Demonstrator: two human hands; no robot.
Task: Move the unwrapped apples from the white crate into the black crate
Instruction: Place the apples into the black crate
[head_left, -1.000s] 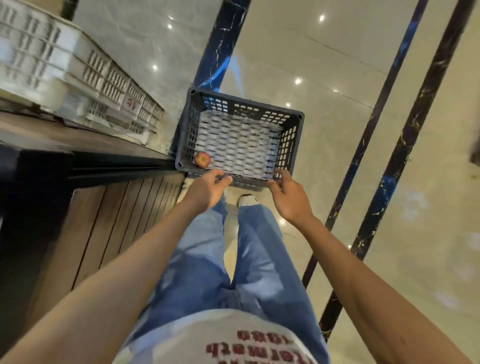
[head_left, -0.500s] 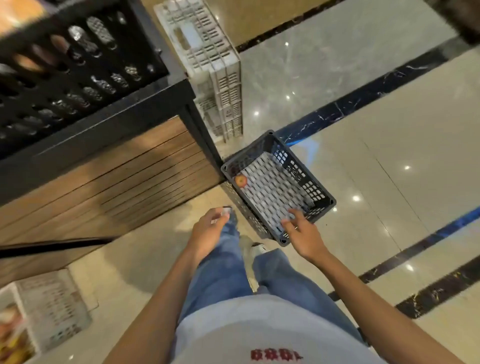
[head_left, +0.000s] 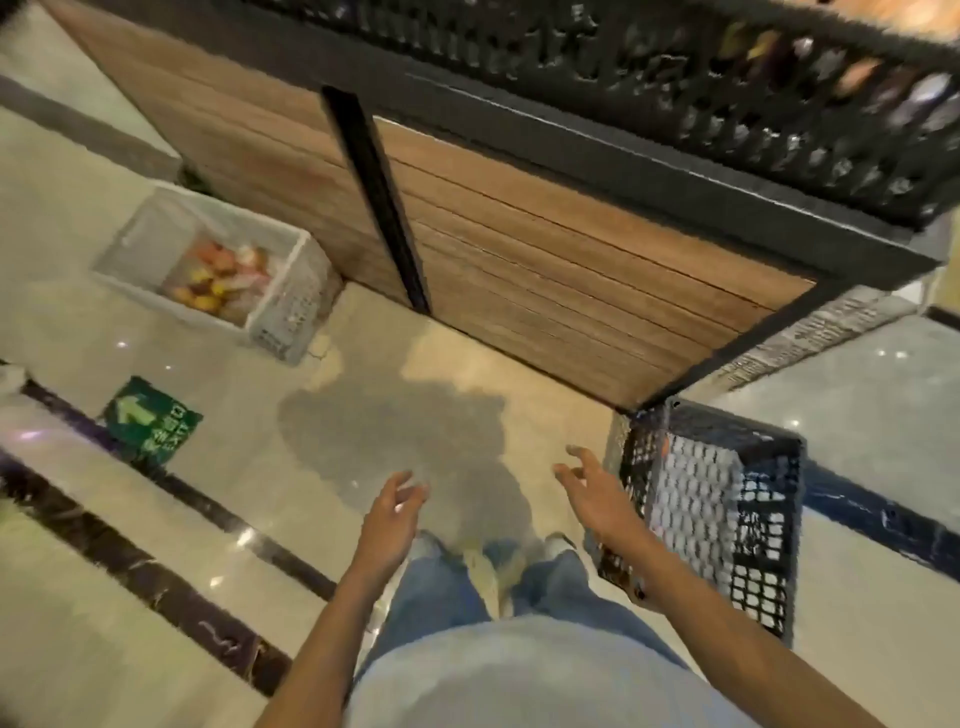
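Observation:
The black crate (head_left: 769, 525) stands on the floor at the right, by the corner of the wooden stand. A sliver of one red apple (head_left: 664, 451) shows at its far left inner corner. The white crate (head_left: 291, 306) sits on the floor at the upper left against the stand, with a blurred heap of red and yellow apples (head_left: 218, 275) inside; wrapped or unwrapped cannot be told. My left hand (head_left: 389, 512) and my right hand (head_left: 597, 493) hang empty over the floor with fingers apart, the right one just left of the black crate.
A wooden display stand (head_left: 545, 244) with a black frame fills the top, a dark lattice crate (head_left: 779, 78) on its top. A green arrow sticker (head_left: 150, 421) lies on the tiled floor at left. My jeans and shoes (head_left: 498, 561) are below the hands.
Both hands have let go of the black crate, which now rests on the floor at the right. My view has swung left, bringing the white crate with apples into sight.

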